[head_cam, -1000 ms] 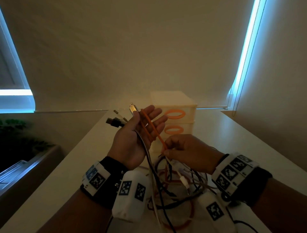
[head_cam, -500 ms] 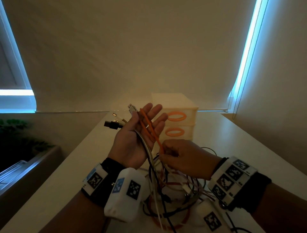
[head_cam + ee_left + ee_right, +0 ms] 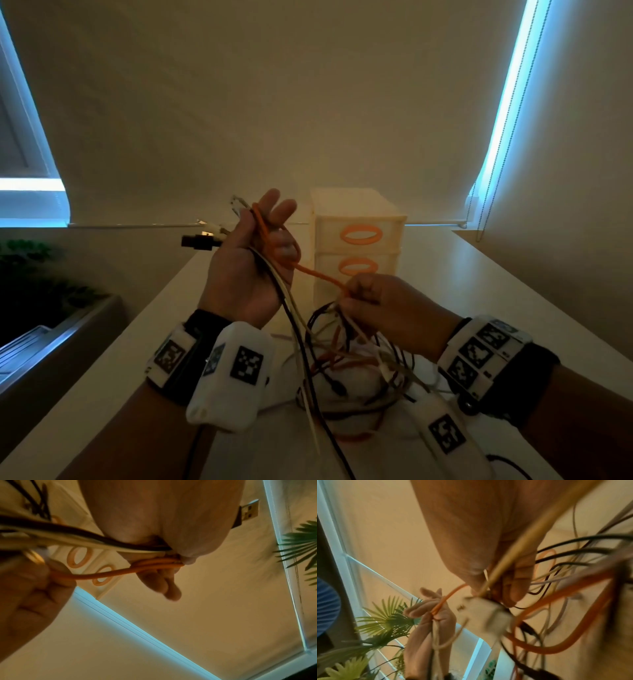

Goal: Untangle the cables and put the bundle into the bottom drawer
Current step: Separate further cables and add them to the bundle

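Note:
My left hand (image 3: 250,263) is raised palm-up and grips several cable ends, with its thumb across them and two fingers curled round the orange cable (image 3: 318,274). A black USB plug (image 3: 197,241) and lighter plugs stick out to its left. My right hand (image 3: 380,308) pinches the same orange cable (image 3: 120,572) lower down, just above the tangle of cables (image 3: 342,377) lying on the table. The cable runs taut between the hands. The cream drawer unit (image 3: 359,212) with orange ring handles (image 3: 359,234) stands behind them. My right hand hides most of its bottom drawer.
The white table (image 3: 479,291) extends right and back to the wall. A closed blind with a bead chain (image 3: 486,205) hangs at the back right. A green plant (image 3: 30,260) and a ledge lie off the table's left edge. A white plug (image 3: 488,609) dangles under my right hand.
My left hand has risen and curled two fingers round the orange cable, which earlier lay across its flat palm. My right hand has drawn that cable to the right, pulling it tighter.

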The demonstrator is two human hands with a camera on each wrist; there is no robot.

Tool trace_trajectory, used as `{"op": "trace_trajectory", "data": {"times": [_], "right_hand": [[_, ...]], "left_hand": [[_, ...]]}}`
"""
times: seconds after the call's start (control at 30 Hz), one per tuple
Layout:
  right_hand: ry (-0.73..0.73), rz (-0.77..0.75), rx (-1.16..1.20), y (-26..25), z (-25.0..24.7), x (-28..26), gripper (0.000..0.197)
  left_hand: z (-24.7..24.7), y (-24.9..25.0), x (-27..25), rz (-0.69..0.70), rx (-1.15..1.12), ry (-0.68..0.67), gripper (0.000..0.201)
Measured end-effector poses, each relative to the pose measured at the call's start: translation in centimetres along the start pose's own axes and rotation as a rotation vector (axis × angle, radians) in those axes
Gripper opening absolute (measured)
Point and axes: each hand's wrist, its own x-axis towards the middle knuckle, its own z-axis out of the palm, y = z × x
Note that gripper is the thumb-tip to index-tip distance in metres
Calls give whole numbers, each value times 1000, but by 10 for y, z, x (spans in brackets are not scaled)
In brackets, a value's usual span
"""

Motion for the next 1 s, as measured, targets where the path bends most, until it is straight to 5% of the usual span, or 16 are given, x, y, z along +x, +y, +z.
{"op": "trace_trajectory", "data": {"times": [0.2,0.37,0.47,0.67,0.87,1.0], "right_hand": [[193,-77,-171,0,-9,2,15],[30,1,139,6,-7,-2,8],[53,-2,384,2,-2,-2,10],[236,-61,243,-10,-2,7,13],[-32,137,463,6,-27,-1,3],[103,114,297,-1,-27,3,31]], "left_hand": [[-10,-5,1,-109,128,-16,42],[-9,-5,0,-125,115,2,43],[-8,-7,-2,-134,145,20,45],[-11,-8,0,-135,165,84,47],[-14,2,2,-103,138,97,43],[-12,-9,0,-142,223,79,49]]}}
